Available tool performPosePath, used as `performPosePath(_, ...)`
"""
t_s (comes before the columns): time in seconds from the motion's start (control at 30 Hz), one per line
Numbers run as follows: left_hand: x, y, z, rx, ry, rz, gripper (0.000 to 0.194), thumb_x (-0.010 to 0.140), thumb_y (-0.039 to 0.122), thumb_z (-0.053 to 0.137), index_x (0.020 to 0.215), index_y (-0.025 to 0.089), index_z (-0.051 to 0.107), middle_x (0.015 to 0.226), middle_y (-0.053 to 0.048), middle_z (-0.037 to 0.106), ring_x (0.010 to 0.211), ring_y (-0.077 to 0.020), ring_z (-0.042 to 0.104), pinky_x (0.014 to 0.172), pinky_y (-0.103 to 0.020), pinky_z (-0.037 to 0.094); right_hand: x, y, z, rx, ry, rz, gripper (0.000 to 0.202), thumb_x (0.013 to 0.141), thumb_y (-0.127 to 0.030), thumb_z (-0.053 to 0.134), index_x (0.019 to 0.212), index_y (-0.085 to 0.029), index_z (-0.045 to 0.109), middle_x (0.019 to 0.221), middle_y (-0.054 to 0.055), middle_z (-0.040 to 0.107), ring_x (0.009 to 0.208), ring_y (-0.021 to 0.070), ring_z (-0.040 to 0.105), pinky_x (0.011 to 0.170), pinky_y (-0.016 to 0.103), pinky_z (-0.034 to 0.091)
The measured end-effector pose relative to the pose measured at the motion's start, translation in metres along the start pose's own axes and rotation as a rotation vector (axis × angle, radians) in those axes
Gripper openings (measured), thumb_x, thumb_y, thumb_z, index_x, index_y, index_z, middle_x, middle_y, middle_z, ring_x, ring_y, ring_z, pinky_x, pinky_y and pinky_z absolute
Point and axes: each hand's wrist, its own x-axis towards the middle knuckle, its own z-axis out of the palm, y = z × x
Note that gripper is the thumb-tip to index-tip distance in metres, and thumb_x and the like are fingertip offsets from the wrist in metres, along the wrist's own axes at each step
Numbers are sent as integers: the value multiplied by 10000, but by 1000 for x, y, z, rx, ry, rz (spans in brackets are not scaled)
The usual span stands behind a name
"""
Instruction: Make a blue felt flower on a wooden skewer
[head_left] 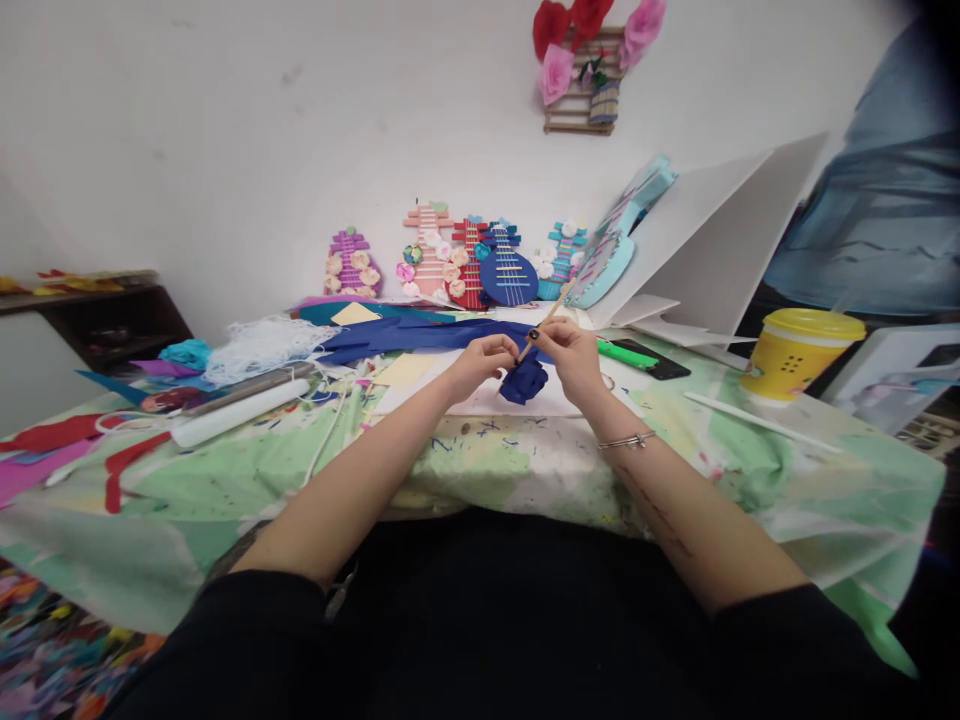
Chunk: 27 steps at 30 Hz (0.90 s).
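A thin wooden stick [551,312] slants up to the right between my hands, over the near edge of the table. My right hand [568,352] pinches it with thumb and finger. Beside its lower part, my left hand [484,366] has curled fingers pressed together; what they grip is too small to make out. A crumpled dark blue paper flower [524,381] hangs just below the fingers, against the stick. White paper [442,397] lies beneath. Long dark blue paper strips [427,340] lie behind my left hand.
Decorated instrument-shaped crafts [509,277] lean on the wall. Right: a green marker [626,354], a black phone [664,364], a yellow-lidded cup [801,355] and a white stick [761,420]. Left: white yarn [262,347], a white glue-gun-like tool or roll [240,412] and red scraps [127,465].
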Motion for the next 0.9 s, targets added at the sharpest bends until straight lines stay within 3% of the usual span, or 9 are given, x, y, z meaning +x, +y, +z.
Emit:
performPosePath(0.67,-3,4,3,-101,-79,-94,159,615,226,605,729,167,510,696,28,519,633,-95,491,611,-237,380,4,1,2,-39,93,30,415,651,-534,757,579,-171,569,734,6,543,667,112,480,633,264,418)
performPosePath(0.9,-6,1,2,-75,-99,-137,152,583,209,620,687,160,521,674,19,508,618,-96,493,583,-233,348,13,4,-10,82,275,110,389,688,-547,724,689,-195,558,566,-53,473,530,79,428,526,224,376)
